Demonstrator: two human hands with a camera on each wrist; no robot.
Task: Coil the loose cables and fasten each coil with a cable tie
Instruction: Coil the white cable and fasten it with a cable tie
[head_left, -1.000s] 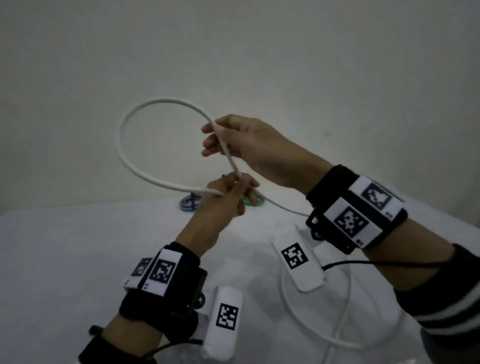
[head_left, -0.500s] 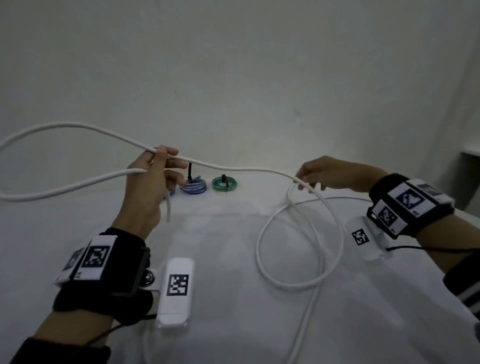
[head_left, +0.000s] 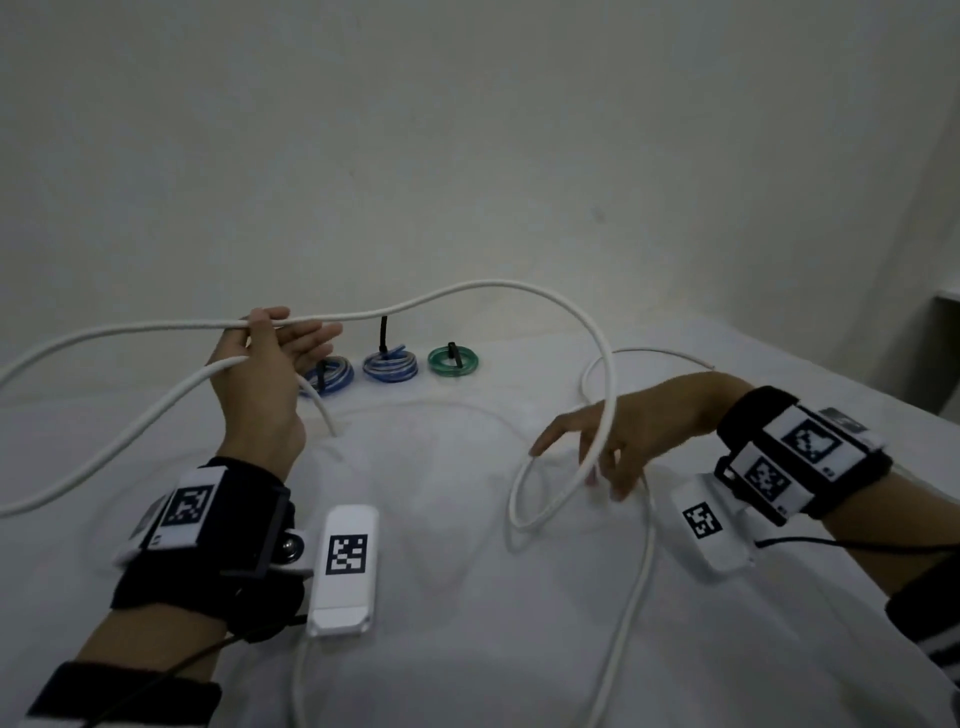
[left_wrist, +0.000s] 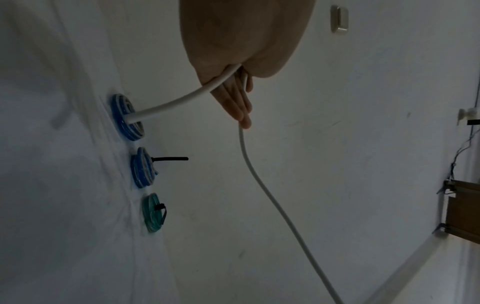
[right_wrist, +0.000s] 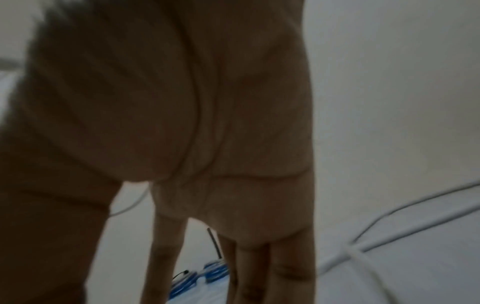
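A long white cable (head_left: 467, 288) arcs in the air from my left hand (head_left: 298, 332) over to the right and drops into a loop (head_left: 517, 499) on the table. My left hand is raised; thumb and straight fingers pinch two strands of the cable, and the short free end (head_left: 332, 426) hangs below it. In the left wrist view the cable (left_wrist: 259, 181) runs out along the fingers (left_wrist: 233, 102). My right hand (head_left: 582, 467) is low over the loop, fingers spread and straight, holding nothing; one strand crosses in front of it. In the blurred right wrist view, its fingers (right_wrist: 285, 257) point down.
Three tied coils lie at the back of the white-clothed table (head_left: 441, 597): two blue-white ones (head_left: 332, 376) (head_left: 389, 364) and a green one (head_left: 453, 359), each with a black tie. More white cable (head_left: 634, 597) trails toward me. The table's right edge (head_left: 883, 400) is close.
My right hand has let go of the cable and dropped to the loop on the table. The cable's arc has risen. My left hand has stayed up, fingers straighter.
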